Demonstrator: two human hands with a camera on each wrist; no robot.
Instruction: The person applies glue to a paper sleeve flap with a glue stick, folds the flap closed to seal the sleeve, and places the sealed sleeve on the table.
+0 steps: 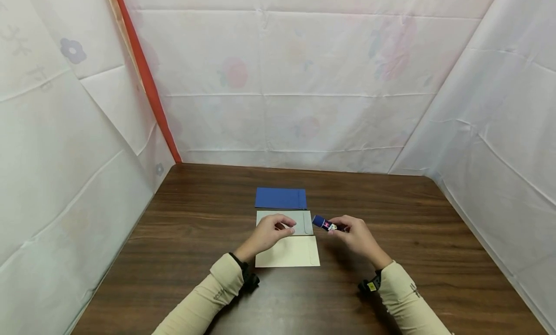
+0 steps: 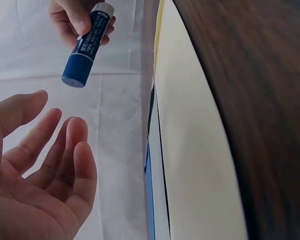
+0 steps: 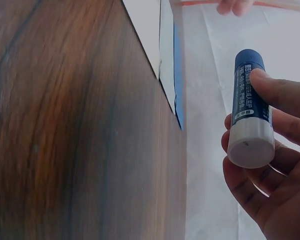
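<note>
A capped glue stick (image 3: 251,107), dark blue with a white base, is held in my right hand (image 1: 357,236) between thumb and fingers, above the table to the right of the envelopes. Its blue cap points toward my left hand (image 1: 270,234). That hand hovers over the grey envelope (image 1: 284,221), fingers loosely bent and apart, touching nothing; in the left wrist view a gap separates its fingertips from the cap. Nearest me lies a cream envelope (image 1: 286,253), and farthest away a blue envelope (image 1: 280,198). All three lie flat in a column, flaps on the right.
The envelopes lie on a dark wood-grain table (image 1: 195,219). White patterned sheeting (image 1: 282,79) hangs behind the table and along both sides. A red strip (image 1: 147,79) runs down the back left corner to the table edge.
</note>
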